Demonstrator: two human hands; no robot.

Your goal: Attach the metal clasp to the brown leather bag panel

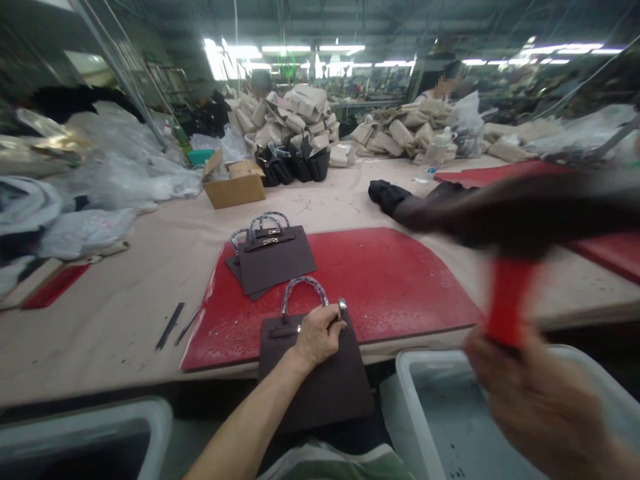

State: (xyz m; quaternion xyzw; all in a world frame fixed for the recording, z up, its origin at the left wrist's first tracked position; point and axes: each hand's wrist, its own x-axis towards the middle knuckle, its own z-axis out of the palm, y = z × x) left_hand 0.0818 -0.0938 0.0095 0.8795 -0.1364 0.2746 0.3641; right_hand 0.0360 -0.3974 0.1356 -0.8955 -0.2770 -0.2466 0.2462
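Note:
My left hand is closed around a short metal punch, whose shiny round top sticks up above the fingers. It rests on a dark brown handbag panel, near the panel's upper right. The panel has a wrapped handle and overhangs the table's front edge. At the right, my right hand grips the red handle of a raised hammer; its dark head is smeared by motion. Beyond my left hand, similar brown panels with wrapped handles lie stacked on a red mat.
White bins stand below the table's front edge. Left of the mat lie a black strip and a thin tool. Farther back are a cardboard box, black bags and heaped beige bundles. A person is behind them.

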